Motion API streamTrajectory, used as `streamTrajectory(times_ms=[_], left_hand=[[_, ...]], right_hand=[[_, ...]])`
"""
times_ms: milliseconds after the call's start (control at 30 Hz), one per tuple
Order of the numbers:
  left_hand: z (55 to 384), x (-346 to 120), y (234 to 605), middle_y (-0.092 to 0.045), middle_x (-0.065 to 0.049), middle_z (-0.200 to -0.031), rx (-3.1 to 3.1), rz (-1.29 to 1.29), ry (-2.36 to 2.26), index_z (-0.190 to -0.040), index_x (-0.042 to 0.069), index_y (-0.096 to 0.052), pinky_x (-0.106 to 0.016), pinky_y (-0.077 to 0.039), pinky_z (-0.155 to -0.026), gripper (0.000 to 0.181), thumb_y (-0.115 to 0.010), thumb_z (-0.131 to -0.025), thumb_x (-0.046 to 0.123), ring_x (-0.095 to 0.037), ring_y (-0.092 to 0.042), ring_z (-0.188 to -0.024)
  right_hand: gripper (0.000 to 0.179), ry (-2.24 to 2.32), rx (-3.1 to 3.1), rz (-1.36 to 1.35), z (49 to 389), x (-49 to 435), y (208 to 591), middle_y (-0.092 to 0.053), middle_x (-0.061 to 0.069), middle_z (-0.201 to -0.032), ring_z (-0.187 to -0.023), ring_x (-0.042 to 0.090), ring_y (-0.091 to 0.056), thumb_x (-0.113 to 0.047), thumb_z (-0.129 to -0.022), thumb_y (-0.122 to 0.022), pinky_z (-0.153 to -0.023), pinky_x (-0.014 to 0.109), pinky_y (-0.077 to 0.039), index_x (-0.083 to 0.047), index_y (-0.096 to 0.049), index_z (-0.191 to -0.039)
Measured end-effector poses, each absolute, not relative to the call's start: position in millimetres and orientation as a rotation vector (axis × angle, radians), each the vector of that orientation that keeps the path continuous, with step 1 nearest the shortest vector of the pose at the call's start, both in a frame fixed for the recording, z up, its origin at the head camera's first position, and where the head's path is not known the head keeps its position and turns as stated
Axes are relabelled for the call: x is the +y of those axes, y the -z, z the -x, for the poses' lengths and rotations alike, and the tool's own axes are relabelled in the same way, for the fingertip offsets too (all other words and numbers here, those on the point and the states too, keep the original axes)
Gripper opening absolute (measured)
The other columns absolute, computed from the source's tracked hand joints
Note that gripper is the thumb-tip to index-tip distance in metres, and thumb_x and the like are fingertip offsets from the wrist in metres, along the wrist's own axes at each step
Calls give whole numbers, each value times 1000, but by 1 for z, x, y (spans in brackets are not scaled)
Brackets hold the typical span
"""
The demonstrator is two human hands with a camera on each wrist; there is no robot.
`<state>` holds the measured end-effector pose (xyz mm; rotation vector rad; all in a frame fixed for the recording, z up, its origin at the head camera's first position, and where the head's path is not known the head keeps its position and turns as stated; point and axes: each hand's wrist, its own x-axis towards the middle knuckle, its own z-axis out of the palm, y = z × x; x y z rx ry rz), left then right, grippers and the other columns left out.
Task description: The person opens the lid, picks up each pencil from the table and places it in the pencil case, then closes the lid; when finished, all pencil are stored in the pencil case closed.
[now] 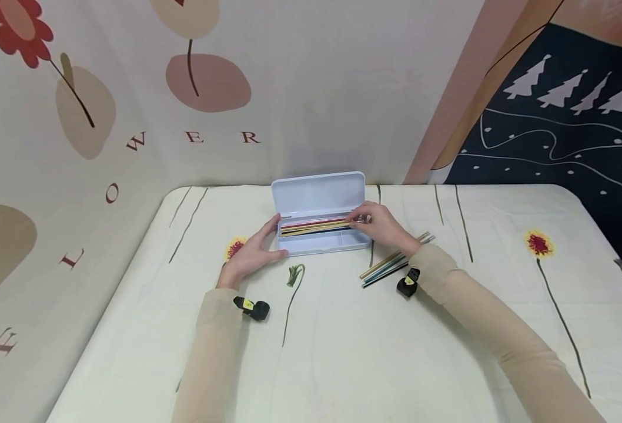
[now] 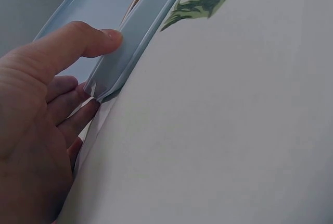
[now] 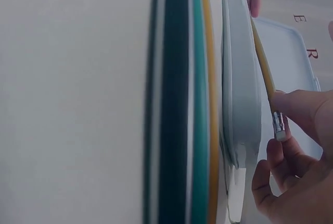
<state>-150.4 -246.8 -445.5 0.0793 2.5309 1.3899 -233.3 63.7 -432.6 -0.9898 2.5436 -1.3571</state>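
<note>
A light blue pencil case (image 1: 316,244) stands with its lid (image 1: 318,195) raised at the back of the table. My left hand (image 1: 251,255) grips its left end, the thumb lying along the front wall in the left wrist view and the fingers round the corner. Over the case's right part, my right hand (image 1: 382,225) pinches a yellow pencil (image 3: 265,70) near its metal-and-eraser end. That pencil lies along the inside of the case. Red, yellow and dark pencils (image 1: 311,225) lie side by side in the long compartment.
Several loose pencils (image 1: 387,270), gold, teal and black, lie on the table in front of the case, partly under my right forearm. The white tablecloth (image 1: 332,352) has printed flowers. A patterned cloth wall (image 1: 311,106) rises right behind the case.
</note>
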Motion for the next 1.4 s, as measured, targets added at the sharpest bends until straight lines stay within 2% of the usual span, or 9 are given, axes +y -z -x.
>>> streamTrajectory(times_ms=[300,967,1400], left_hand=[[149,-246,444,-25,-9,-157,2534,-65,-1368,-156,18,-16,-50,-10,-115,96,-76,-83,19,-28,-12,-145],[149,-247,446,-24,-7,-158,2533,-78,-1391,-156,18,-16,-48,-11,-116,95,-76,-83,17,-25,-12,-145],[147,-246,443,-21,-6,-159,2511,-87,-1411,-156,18,-16,-49,-11,-116,95,-76,-83,17,-25,-11,-145]], right_hand=[[20,1303,2546,858,232,73,434,-65,14,-103,-87,25,-55,-1,-89,-66,-73,34,-45,1,-71,-108],[13,1360,2544,732,222,114,426,-64,12,-106,-94,24,-53,-5,-92,-64,-77,37,-46,-2,-72,-101],[15,1341,2571,700,217,143,421,-64,12,-104,-93,22,-51,-6,-92,-63,-77,34,-46,-1,-71,-103]])
